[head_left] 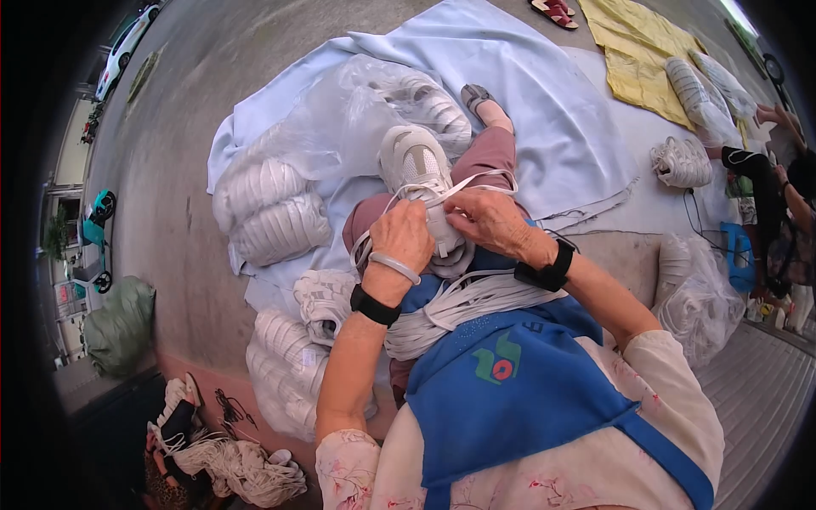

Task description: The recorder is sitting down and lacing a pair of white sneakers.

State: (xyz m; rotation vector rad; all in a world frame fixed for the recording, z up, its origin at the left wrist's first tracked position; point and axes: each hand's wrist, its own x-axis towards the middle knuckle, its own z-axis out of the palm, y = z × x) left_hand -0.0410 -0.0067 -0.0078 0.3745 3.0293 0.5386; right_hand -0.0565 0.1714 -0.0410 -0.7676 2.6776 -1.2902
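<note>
A light grey and white sneaker (416,159) rests over my lap, its toe pointing away from me. White shoelace (486,176) runs through its eyelets and loops out to the right. My left hand (403,241) is closed at the left side of the shoe's opening, pinching lace. On the other side, my right hand (493,223) has its thumb and fingers pressed together on the lace near the tongue. A thick bundle of white laces (472,308) lies across my lap, over a blue apron (501,399).
Clear plastic bags of stacked pale shoes (280,223) lie on a light blue cloth (544,93). More bagged shoes (285,365) sit by my left arm. A yellow sheet (642,51) is at the far right, near other people (765,204). A green sack (119,327) stands left.
</note>
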